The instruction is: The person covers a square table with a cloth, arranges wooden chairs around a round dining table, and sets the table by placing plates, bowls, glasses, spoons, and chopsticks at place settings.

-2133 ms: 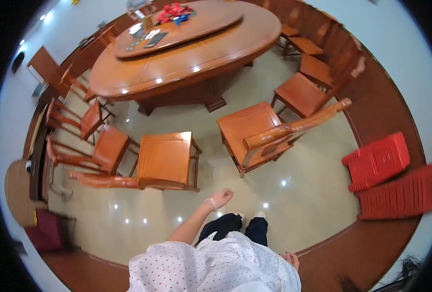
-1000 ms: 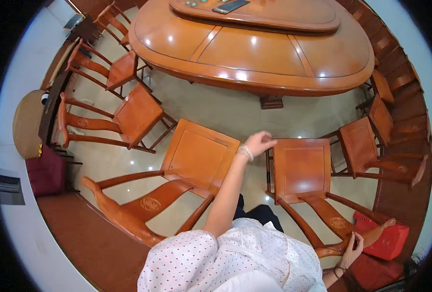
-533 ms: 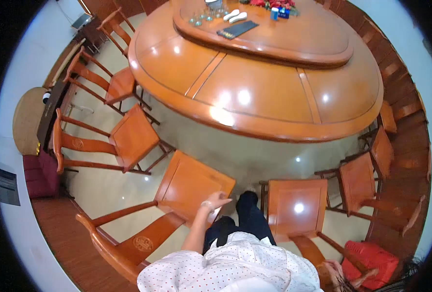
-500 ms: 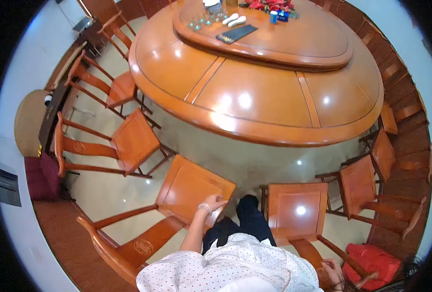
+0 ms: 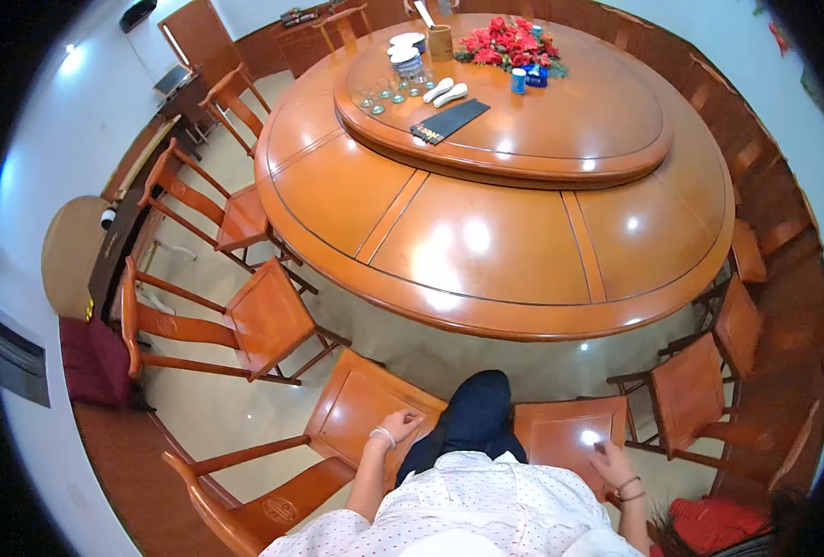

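Observation:
My left hand [image 5: 402, 426], with a pale bracelet at the wrist, hangs over the seat of the wooden chair on my left [image 5: 361, 397]. Its fingers are loosely bent and nothing shows in them. My right hand [image 5: 614, 464] wears a dark band at the wrist. It hovers over or beside the seat of the wooden chair on my right [image 5: 560, 425], fingers slightly apart and holding nothing visible. Whether either hand touches a seat, I cannot tell. Ahead of my legs stands a large round wooden table [image 5: 486, 246].
On the raised turntable [image 5: 579, 130] are black sleeves [image 5: 451, 122], white spoons [image 5: 450, 95], small glasses [image 5: 376, 109], stacked dishes [image 5: 406, 61], a wooden holder [image 5: 440, 44], a blue-and-white can [image 5: 519, 82] and red flowers [image 5: 506, 42]. More chairs [image 5: 268, 311] ring the table. Red fabric [image 5: 716, 522] lies behind right.
The view has tilted up, showing more of the table's far side. My right hand has come forward from near the chair's back to its seat. The left stays over the left seat.

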A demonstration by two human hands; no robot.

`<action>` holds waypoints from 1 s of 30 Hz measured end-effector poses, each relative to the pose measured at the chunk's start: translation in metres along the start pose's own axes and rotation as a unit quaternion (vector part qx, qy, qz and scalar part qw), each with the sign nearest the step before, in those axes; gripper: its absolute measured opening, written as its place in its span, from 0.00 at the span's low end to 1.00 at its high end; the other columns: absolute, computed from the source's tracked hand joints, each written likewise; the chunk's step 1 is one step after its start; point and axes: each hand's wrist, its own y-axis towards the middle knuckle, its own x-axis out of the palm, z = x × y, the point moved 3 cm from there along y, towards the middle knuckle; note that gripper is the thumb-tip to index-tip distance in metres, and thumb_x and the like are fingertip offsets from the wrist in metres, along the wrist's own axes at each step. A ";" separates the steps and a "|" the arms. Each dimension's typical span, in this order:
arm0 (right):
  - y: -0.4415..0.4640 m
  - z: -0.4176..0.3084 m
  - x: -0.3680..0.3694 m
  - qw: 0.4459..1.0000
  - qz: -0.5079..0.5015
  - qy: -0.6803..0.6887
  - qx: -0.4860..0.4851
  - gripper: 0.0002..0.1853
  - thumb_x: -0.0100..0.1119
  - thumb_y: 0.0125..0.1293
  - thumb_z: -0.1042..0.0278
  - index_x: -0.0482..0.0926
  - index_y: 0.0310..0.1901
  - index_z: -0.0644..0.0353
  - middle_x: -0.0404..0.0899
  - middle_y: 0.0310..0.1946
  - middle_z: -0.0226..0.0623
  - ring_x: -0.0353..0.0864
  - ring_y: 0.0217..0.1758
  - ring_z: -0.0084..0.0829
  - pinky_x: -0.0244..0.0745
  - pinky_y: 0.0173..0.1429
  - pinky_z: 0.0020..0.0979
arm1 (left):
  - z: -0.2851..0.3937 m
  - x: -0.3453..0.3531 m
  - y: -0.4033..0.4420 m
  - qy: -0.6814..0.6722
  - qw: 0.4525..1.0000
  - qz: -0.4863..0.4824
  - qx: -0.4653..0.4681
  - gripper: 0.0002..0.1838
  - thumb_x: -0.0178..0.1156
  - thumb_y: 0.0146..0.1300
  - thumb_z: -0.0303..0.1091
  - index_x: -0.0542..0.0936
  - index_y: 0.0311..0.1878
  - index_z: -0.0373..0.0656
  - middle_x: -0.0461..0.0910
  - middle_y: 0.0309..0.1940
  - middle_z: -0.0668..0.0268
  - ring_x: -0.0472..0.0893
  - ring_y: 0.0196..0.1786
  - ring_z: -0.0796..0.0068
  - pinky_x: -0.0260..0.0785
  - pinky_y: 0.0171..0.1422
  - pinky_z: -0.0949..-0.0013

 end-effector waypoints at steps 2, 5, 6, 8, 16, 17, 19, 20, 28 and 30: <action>0.043 -0.038 0.000 0.995 0.034 -0.062 -0.069 0.23 0.55 0.54 0.59 0.68 0.47 0.67 0.71 0.45 0.50 0.69 0.51 0.43 0.63 0.54 0.36 | -0.009 0.001 0.002 0.003 1.000 0.006 -0.023 0.27 0.53 0.52 0.54 0.74 0.45 0.38 0.77 0.38 0.52 0.77 0.43 0.60 0.68 0.48 0.66; 0.119 -0.114 0.014 0.978 0.052 -0.025 -0.199 0.26 0.54 0.55 0.59 0.64 0.51 0.69 0.62 0.54 0.53 0.55 0.62 0.47 0.53 0.63 0.37 | -0.021 -0.006 0.005 -0.062 0.996 0.061 -0.029 0.27 0.54 0.53 0.53 0.74 0.45 0.38 0.77 0.38 0.52 0.77 0.43 0.60 0.68 0.48 0.67; 0.138 -0.141 0.013 0.972 0.051 0.000 -0.231 0.27 0.54 0.55 0.60 0.62 0.52 0.70 0.55 0.59 0.54 0.46 0.66 0.48 0.48 0.65 0.37 | -0.024 -0.009 0.007 -0.082 0.992 0.091 -0.033 0.26 0.53 0.53 0.52 0.74 0.45 0.38 0.77 0.38 0.52 0.77 0.42 0.60 0.68 0.48 0.67; 0.170 -0.183 0.003 0.955 0.096 -0.030 -0.279 0.28 0.54 0.56 0.61 0.60 0.54 0.69 0.50 0.61 0.52 0.43 0.67 0.47 0.46 0.66 0.36 | -0.029 -0.017 0.009 -0.100 0.989 0.106 -0.037 0.25 0.54 0.53 0.51 0.74 0.44 0.37 0.77 0.36 0.53 0.77 0.42 0.61 0.68 0.47 0.67; 0.280 -0.279 -0.037 0.936 0.217 -0.082 -0.266 0.35 0.54 0.55 0.67 0.49 0.60 0.70 0.44 0.63 0.51 0.38 0.68 0.46 0.43 0.67 0.37 | -0.085 -0.066 0.080 -0.220 0.952 0.208 -0.033 0.18 0.56 0.54 0.42 0.75 0.41 0.37 0.78 0.34 0.55 0.78 0.38 0.65 0.68 0.45 0.68; 0.302 -0.296 -0.036 0.932 0.222 -0.074 -0.278 0.36 0.55 0.53 0.68 0.49 0.60 0.70 0.43 0.64 0.50 0.37 0.68 0.45 0.41 0.68 0.37 | -0.083 -0.091 0.092 -0.219 0.953 0.208 -0.031 0.18 0.56 0.54 0.42 0.75 0.41 0.37 0.78 0.34 0.55 0.78 0.38 0.65 0.68 0.45 0.68; 0.356 -0.336 -0.037 0.924 0.251 -0.077 -0.278 0.37 0.56 0.53 0.68 0.48 0.61 0.70 0.42 0.64 0.50 0.36 0.68 0.45 0.40 0.68 0.37 | -0.073 -0.165 0.107 -0.248 0.915 0.318 0.002 0.14 0.56 0.54 0.36 0.75 0.40 0.37 0.77 0.34 0.57 0.77 0.39 0.65 0.68 0.45 0.68; 0.385 -0.357 -0.036 0.915 0.279 -0.083 -0.280 0.38 0.56 0.53 0.68 0.47 0.61 0.69 0.41 0.64 0.50 0.36 0.68 0.45 0.39 0.68 0.37 | -0.080 -0.193 0.125 -0.243 0.915 0.320 0.006 0.14 0.56 0.54 0.36 0.75 0.40 0.37 0.77 0.34 0.57 0.77 0.39 0.65 0.68 0.45 0.68; 0.645 -0.417 -0.011 0.944 0.281 0.171 -0.023 0.50 0.58 0.44 0.63 0.35 0.64 0.59 0.11 0.62 0.48 0.11 0.66 0.43 0.25 0.67 0.37 | -0.096 -0.431 0.244 -0.103 0.843 0.526 0.040 0.10 0.52 0.53 0.28 0.71 0.40 0.38 0.72 0.44 0.56 0.68 0.50 0.58 0.59 0.56 0.62; 0.648 -0.435 -0.009 0.902 0.335 0.274 0.006 0.49 0.57 0.45 0.65 0.36 0.65 0.57 0.10 0.62 0.48 0.11 0.66 0.44 0.27 0.67 0.38 | -0.093 -0.456 0.271 -0.042 0.857 0.511 0.048 0.11 0.52 0.53 0.26 0.71 0.41 0.37 0.69 0.48 0.55 0.67 0.53 0.58 0.59 0.56 0.63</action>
